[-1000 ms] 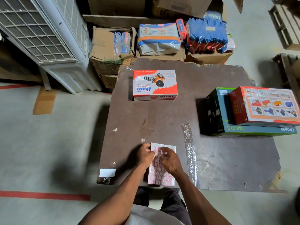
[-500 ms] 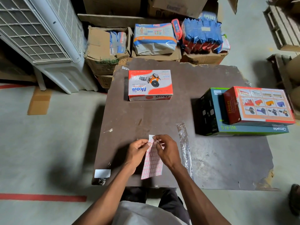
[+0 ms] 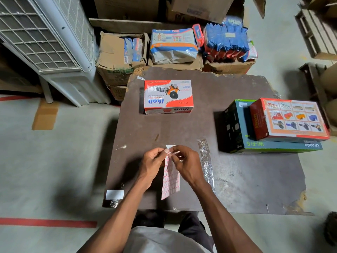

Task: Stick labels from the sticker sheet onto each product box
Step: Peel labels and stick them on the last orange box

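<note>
Above the near edge of the surface (image 3: pixel 246 189), the left hand (image 3: pixel 152 162) and right hand (image 3: pixel 186 162) pinch the top of the sticker sheet (image 3: pixel 170 179), which hangs tilted. Beyond the sheet lies the Ikon box (image 3: pixel 168 96); right of it, two stacked boxes (image 3: pixel 273 125).

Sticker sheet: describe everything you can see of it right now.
The white paper sticker sheet carries a grid of small red-bordered labels. It hangs roughly upright above the dark brown tabletop, lower edge towards the person. Both hands pinch its top edge: left hand and right hand, fingertips meeting there.
</note>
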`<state>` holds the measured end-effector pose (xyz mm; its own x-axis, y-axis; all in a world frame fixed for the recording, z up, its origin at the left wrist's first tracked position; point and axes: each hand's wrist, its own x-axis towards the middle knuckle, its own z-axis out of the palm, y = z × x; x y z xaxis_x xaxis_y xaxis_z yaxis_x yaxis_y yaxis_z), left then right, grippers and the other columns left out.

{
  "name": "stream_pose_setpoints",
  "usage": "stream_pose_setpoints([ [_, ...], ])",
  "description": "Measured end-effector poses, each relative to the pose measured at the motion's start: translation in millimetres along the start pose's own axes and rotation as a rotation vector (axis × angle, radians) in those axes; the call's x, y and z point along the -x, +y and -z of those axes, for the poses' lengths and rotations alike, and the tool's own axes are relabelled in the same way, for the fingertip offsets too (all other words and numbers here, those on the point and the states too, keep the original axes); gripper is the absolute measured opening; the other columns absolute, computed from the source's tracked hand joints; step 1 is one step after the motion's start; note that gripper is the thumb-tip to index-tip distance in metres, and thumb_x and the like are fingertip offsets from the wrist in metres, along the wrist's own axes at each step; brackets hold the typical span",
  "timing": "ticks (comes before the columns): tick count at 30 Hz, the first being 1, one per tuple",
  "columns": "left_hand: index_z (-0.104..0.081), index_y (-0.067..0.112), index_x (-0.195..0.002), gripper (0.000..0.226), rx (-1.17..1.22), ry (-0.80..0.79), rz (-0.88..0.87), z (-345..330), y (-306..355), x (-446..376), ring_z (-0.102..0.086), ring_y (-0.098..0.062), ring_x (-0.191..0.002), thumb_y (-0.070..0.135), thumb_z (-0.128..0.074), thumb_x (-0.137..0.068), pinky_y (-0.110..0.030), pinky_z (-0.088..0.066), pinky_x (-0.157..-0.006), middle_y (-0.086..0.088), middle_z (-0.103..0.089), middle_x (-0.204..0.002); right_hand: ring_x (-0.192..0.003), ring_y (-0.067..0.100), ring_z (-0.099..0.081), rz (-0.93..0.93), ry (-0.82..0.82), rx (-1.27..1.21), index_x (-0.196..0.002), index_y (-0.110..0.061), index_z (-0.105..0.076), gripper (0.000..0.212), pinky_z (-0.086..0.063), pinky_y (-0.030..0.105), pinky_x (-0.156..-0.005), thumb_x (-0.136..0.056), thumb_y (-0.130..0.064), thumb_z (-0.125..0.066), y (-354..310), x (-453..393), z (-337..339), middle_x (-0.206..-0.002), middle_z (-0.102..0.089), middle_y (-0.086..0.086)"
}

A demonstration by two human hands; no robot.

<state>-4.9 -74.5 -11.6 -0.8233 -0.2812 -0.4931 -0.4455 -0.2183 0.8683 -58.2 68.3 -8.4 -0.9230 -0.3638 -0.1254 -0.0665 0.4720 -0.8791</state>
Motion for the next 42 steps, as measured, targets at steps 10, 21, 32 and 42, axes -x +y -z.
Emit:
stream_pose_setpoints([
  [10, -0.071, 0.016, -0.082, 0.021, 0.142, 0.022, 0.049, -4, 12, 5, -0.063, -0.018, -0.081, 0.007, -0.061, -0.097, -0.033, -0.053, -0.075, -0.006, -0.073, -0.087, -0.068, 0.007, -0.066, -0.073, 0.112, -0.001, -0.088, -0.019, -0.074, 0.009, -0.055, 0.022, -0.066, -0.087, -0.010, -0.074, -11, 4, 0, -0.086, -0.073, -0.005],
  [21, -0.069, 0.005, -0.098, 0.011, 0.273, -0.028, 0.045, -4, 23, 13, -0.075, -0.027, -0.088, 0.005, -0.058, -0.098, -0.038, -0.060, -0.087, -0.017, -0.076, -0.097, -0.076, 0.004, -0.073, -0.138, 0.087, -0.091, -0.098, -0.012, -0.080, 0.014, -0.053, 0.012, -0.069, -0.090, -0.005, -0.071, -25, 6, 3, -0.088, -0.079, -0.002],
  [32, -0.073, 0.004, -0.097, 0.009, 0.279, 0.014, -0.007, -7, 19, 16, -0.074, -0.021, -0.087, 0.002, -0.064, -0.096, -0.029, -0.060, -0.080, -0.013, -0.077, -0.095, -0.075, 0.004, -0.072, -0.121, 0.064, -0.153, -0.093, -0.013, -0.079, 0.010, -0.054, 0.015, -0.071, -0.092, -0.008, -0.071, -37, 12, 11, -0.083, -0.078, -0.005],
  [42, -0.075, 0.006, -0.091, 0.011, 0.281, 0.005, -0.037, -6, 18, 23, -0.076, -0.023, -0.082, 0.001, -0.066, -0.094, -0.026, -0.059, -0.075, -0.014, -0.078, -0.091, -0.066, -0.001, -0.069, -0.158, 0.062, -0.217, -0.083, -0.015, -0.079, 0.011, -0.050, 0.012, -0.066, -0.091, -0.009, -0.075, -42, 15, 15, -0.073, -0.076, -0.010],
])
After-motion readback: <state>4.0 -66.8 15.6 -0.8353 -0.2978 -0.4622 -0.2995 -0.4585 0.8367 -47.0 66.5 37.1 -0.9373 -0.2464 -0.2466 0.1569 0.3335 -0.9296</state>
